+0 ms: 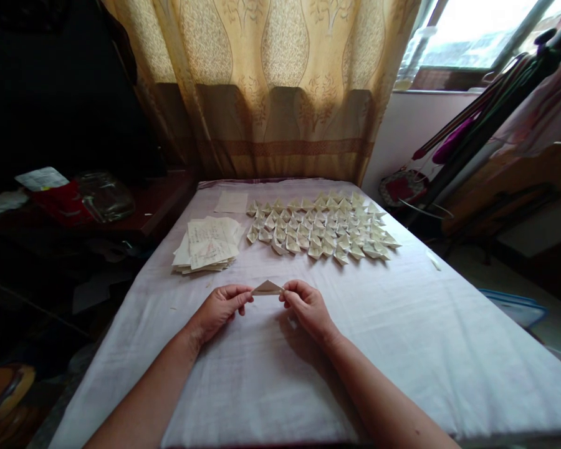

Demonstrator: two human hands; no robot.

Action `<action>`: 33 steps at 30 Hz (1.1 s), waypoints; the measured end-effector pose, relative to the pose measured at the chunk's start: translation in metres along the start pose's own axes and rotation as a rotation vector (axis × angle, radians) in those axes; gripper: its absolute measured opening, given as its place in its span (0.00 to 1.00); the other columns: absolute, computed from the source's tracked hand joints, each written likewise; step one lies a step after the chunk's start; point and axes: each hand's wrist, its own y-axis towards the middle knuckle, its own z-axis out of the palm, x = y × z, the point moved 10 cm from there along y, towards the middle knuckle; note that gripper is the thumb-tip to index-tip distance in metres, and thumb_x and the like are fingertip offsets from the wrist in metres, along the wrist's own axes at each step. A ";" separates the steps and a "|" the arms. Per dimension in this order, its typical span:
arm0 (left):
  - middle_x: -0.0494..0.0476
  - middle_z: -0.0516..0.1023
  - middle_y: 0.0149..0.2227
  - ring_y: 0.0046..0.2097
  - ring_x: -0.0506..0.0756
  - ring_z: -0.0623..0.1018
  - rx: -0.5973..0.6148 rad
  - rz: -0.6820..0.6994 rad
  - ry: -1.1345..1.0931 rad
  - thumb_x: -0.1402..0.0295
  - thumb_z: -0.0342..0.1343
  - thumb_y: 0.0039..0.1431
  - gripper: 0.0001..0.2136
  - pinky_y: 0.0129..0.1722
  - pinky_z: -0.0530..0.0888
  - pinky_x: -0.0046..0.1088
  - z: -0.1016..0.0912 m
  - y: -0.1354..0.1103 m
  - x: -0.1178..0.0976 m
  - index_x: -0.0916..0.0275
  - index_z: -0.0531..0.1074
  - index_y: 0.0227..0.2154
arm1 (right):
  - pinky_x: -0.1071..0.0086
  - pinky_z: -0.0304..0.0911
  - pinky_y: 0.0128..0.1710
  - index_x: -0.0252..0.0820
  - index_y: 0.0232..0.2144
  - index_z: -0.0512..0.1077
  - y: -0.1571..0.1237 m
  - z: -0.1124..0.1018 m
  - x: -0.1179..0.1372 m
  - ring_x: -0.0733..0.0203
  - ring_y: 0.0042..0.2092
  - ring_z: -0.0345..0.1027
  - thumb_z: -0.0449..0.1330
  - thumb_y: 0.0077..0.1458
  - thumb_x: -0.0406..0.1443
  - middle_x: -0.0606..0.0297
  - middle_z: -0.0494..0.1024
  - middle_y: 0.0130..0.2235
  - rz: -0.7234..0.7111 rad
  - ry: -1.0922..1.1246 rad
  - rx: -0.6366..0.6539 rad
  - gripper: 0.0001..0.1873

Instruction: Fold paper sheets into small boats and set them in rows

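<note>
A small folded paper triangle [267, 288] is held just above the white cloth-covered table [402, 337], pinched at both ends. My left hand [219, 308] grips its left tip with thumb and fingers closed. My right hand [306, 305] grips its right tip the same way. Beyond the hands lie several rows of finished folded paper pieces [322, 227]. A stack of flat paper sheets [208, 244] with writing on them sits to the far left of the hands, and a single sheet [231, 201] lies behind it.
A patterned beige curtain [271, 87] hangs behind the table. Dark cluttered furniture with a red item and a glass dish [100, 196] stands at the left. At the right are a window [477, 31], leaning poles and hanging cloth [495, 100].
</note>
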 end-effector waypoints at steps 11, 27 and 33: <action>0.47 0.73 0.22 0.25 0.50 0.71 -0.231 0.205 0.163 0.61 0.57 0.47 0.10 0.27 0.68 0.24 -0.007 0.005 -0.005 0.62 0.76 0.29 | 0.73 0.60 0.26 0.45 0.29 0.68 -0.004 0.004 0.001 0.64 0.24 0.68 0.54 0.49 0.37 0.69 0.78 0.23 -0.083 -0.218 -0.054 0.05; 0.55 0.83 0.35 0.38 0.55 0.81 -0.270 0.419 0.416 0.65 0.58 0.54 0.08 0.39 0.76 0.29 -0.015 0.002 -0.017 0.58 0.82 0.33 | 0.69 0.65 0.37 0.45 0.33 0.79 -0.005 0.004 0.006 0.59 0.34 0.74 0.58 0.55 0.37 0.63 0.82 0.32 -0.235 -0.549 -0.033 0.09; 0.56 0.84 0.39 0.41 0.57 0.81 -0.289 0.435 0.517 0.64 0.57 0.57 0.10 0.44 0.77 0.31 -0.010 -0.003 -0.022 0.58 0.82 0.38 | 0.68 0.66 0.37 0.46 0.34 0.80 -0.005 0.003 0.005 0.59 0.34 0.74 0.58 0.56 0.36 0.63 0.82 0.33 -0.236 -0.600 -0.045 0.10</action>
